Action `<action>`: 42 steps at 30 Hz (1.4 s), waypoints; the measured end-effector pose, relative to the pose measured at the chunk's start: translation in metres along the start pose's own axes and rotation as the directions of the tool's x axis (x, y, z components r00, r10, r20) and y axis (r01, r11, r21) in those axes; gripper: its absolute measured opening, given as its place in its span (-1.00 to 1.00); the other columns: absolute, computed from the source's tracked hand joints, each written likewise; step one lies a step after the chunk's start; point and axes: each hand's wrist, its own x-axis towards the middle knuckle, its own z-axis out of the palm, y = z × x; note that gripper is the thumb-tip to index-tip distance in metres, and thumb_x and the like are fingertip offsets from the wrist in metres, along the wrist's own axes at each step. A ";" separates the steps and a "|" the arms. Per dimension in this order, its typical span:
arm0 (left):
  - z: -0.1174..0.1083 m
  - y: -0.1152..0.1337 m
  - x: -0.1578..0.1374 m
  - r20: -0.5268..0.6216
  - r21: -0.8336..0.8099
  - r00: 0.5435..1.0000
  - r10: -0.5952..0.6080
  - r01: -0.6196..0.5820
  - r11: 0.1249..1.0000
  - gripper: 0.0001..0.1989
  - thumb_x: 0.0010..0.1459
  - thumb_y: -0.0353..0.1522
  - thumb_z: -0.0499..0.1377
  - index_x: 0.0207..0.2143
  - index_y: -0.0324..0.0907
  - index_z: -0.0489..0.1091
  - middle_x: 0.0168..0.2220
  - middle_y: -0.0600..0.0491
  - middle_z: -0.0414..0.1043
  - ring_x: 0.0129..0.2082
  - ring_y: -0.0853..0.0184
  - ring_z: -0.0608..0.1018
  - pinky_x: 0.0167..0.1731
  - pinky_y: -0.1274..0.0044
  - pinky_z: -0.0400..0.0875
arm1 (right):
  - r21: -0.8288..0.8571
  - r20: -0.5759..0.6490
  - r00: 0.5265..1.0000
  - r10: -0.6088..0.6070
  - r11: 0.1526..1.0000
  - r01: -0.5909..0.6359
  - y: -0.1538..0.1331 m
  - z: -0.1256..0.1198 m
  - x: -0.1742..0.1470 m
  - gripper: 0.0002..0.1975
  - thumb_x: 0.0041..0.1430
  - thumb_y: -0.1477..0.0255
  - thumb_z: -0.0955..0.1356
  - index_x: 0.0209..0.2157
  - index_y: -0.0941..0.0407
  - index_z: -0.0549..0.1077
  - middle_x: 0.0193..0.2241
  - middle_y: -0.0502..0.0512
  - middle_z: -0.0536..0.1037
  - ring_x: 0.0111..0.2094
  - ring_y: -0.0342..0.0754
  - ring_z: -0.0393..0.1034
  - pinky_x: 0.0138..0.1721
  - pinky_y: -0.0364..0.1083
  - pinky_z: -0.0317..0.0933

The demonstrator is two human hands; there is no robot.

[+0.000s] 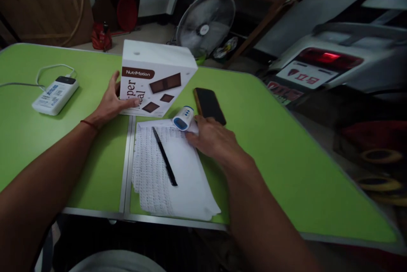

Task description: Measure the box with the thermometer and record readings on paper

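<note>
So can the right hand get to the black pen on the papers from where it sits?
Probably yes. The right hand rests at the papers' upper right edge, touching the small blue-and-white device; the pen lies uncovered just to its left, nothing between.

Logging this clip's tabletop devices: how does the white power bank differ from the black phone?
The power bank is white, thick and blocky; the phone is black and thin. The power bank has a cable plugged in, the phone none. The power bank lies away from both hands, the phone beside the right hand. Both lie flat on the green table.
</note>
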 end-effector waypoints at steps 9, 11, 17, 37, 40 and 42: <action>0.010 0.007 -0.005 -0.212 0.077 0.977 -0.005 0.022 0.997 -0.26 -0.25 -0.17 0.53 -0.06 -0.16 0.27 -0.03 -0.09 0.48 -0.05 0.15 0.55 -0.11 0.33 0.53 | 0.476 -0.429 0.894 0.127 0.873 0.105 -0.024 -0.019 -0.008 -0.61 -0.06 0.32 0.45 -0.14 0.09 0.43 -0.20 0.23 0.47 -0.18 0.17 0.41 -0.23 0.14 0.32; 0.016 0.014 -0.007 -0.190 0.011 0.981 -0.046 0.049 0.999 -0.26 -0.22 -0.13 0.50 -0.06 -0.18 0.27 -0.02 -0.10 0.49 -0.08 0.17 0.56 -0.10 0.32 0.53 | 0.703 -0.475 0.863 0.172 0.664 0.255 -0.039 -0.026 -0.021 -0.64 0.01 0.25 0.42 -0.14 0.05 0.41 -0.29 0.13 0.49 -0.31 0.07 0.41 -0.28 0.11 0.34; 0.037 0.032 -0.018 0.027 -0.098 0.993 -0.112 0.114 0.989 -0.40 -0.10 -0.08 0.41 -0.10 -0.21 0.34 -0.09 -0.09 0.54 -0.18 0.23 0.59 -0.21 0.40 0.55 | 0.991 -0.135 0.989 -0.067 -0.020 0.134 -0.081 -0.032 -0.050 -0.65 -0.10 0.25 0.44 -0.22 0.05 0.46 -0.57 -0.08 0.43 -0.61 -0.11 0.28 -0.58 -0.05 0.23; 0.035 0.040 -0.017 0.184 -0.061 0.982 -0.052 0.065 0.996 -0.44 -0.08 -0.13 0.43 -0.11 -0.21 0.35 -0.14 -0.07 0.56 -0.20 0.22 0.60 -0.27 0.46 0.56 | 0.994 -0.016 0.993 -0.118 -0.110 0.003 -0.092 -0.011 -0.036 -0.49 -0.09 0.07 0.48 -0.17 0.05 0.40 -0.55 -0.11 0.42 -0.58 -0.14 0.32 -0.54 -0.07 0.29; 0.034 0.040 -0.017 0.209 -0.074 0.978 -0.015 0.031 0.997 -0.45 -0.06 -0.13 0.43 -0.10 -0.21 0.38 -0.13 -0.06 0.56 -0.20 0.23 0.60 -0.25 0.46 0.56 | 0.995 -0.033 0.992 -0.122 -0.094 0.021 -0.092 -0.011 -0.037 -0.49 -0.09 0.02 0.48 -0.20 0.04 0.40 -0.56 -0.11 0.41 -0.58 -0.14 0.32 -0.54 -0.07 0.28; 0.034 0.039 -0.017 0.212 -0.089 0.977 0.000 0.020 0.996 -0.44 -0.06 -0.14 0.43 -0.08 -0.20 0.37 -0.13 -0.06 0.56 -0.20 0.24 0.61 -0.24 0.46 0.55 | 0.996 -0.044 0.990 -0.131 -0.080 0.034 -0.092 -0.011 -0.038 -0.51 -0.08 0.00 0.47 -0.23 0.04 0.39 -0.56 -0.11 0.41 -0.58 -0.14 0.31 -0.55 -0.07 0.28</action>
